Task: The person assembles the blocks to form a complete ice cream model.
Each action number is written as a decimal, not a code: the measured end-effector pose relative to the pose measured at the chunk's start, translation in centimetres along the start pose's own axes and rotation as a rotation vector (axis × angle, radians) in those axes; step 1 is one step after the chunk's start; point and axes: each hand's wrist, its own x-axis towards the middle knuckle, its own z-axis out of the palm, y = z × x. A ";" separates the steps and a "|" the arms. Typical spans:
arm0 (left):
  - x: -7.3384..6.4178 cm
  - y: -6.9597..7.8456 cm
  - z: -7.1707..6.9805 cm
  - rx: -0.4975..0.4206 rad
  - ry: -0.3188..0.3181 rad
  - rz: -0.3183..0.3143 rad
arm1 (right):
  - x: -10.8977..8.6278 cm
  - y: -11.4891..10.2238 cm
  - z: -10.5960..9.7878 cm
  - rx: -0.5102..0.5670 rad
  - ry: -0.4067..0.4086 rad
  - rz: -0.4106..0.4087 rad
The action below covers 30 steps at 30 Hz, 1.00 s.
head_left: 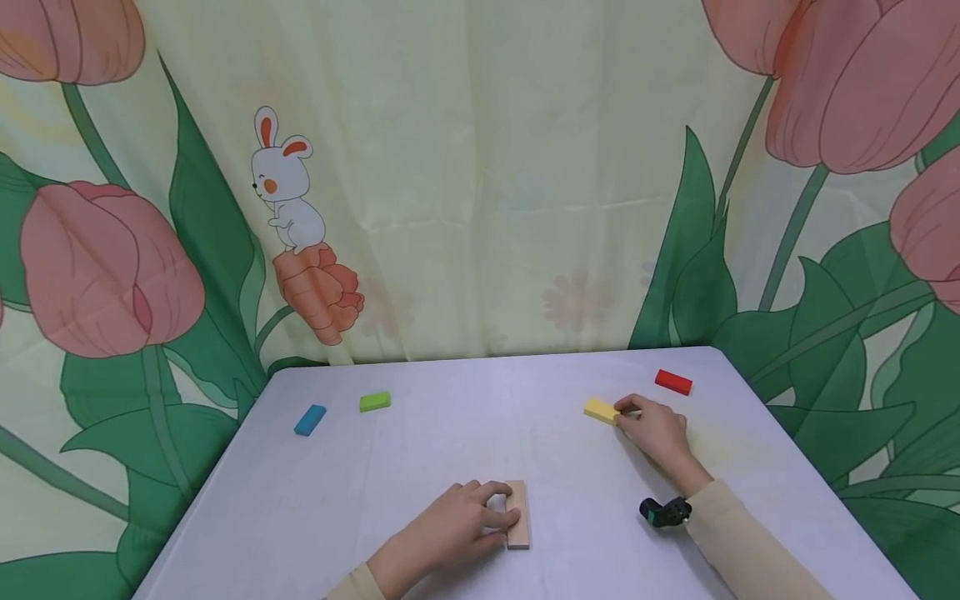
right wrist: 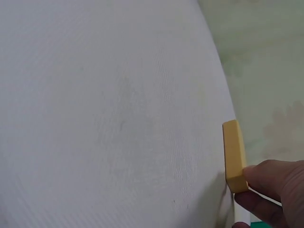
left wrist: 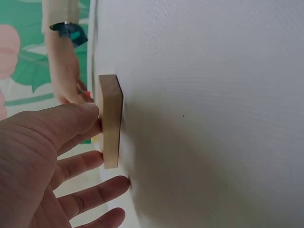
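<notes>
A light wooden block (head_left: 522, 529) lies flat near the front of the table, its long side pointing away from me. On its left side, my left hand (head_left: 467, 525) touches it with the thumb and a finger. The left wrist view shows the thumb and fingertips at the face of this wooden block (left wrist: 112, 126), the other fingers spread. Farther back on the right, my right hand (head_left: 658, 432) pinches the near right end of a yellow block (head_left: 599, 410). In the right wrist view, thumb and finger are at one end of the yellow block (right wrist: 233, 152).
A red block (head_left: 673, 382) lies behind the right hand near the back edge. At the back left are a green block (head_left: 375, 402) and a blue block (head_left: 310, 420). A white cloth covers the table (head_left: 450, 442). Behind it hangs a printed curtain (head_left: 480, 208).
</notes>
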 end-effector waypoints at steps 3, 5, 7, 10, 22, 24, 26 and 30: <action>0.2 0.2 0.1 0.007 -0.013 0.000 | -0.2 -0.4 0.3 -0.006 -0.004 -0.012; 0.3 0.4 0.1 0.012 -0.023 -0.002 | -0.3 -0.5 0.4 -0.008 -0.010 -0.018; 0.5 0.6 0.1 0.013 -0.034 -0.004 | -0.4 -0.7 0.5 -0.005 -0.017 -0.022; 0.6 0.9 0.1 0.022 -0.033 0.001 | -0.5 -0.9 0.8 -0.002 -0.024 -0.029; 1.2 1.4 0.1 0.013 -0.083 0.025 | -1.2 -2.8 2.0 0.026 -0.036 -0.054; 1.2 1.4 0.1 0.023 -0.079 0.032 | -1.3 -3.1 2.3 0.029 -0.040 -0.059; 1.1 1.4 0.1 0.034 -0.072 0.037 | -1.5 -3.5 2.5 0.032 -0.044 -0.067; 1.1 1.4 0.2 0.051 -0.059 0.044 | -1.7 -4.1 2.9 0.041 -0.050 -0.077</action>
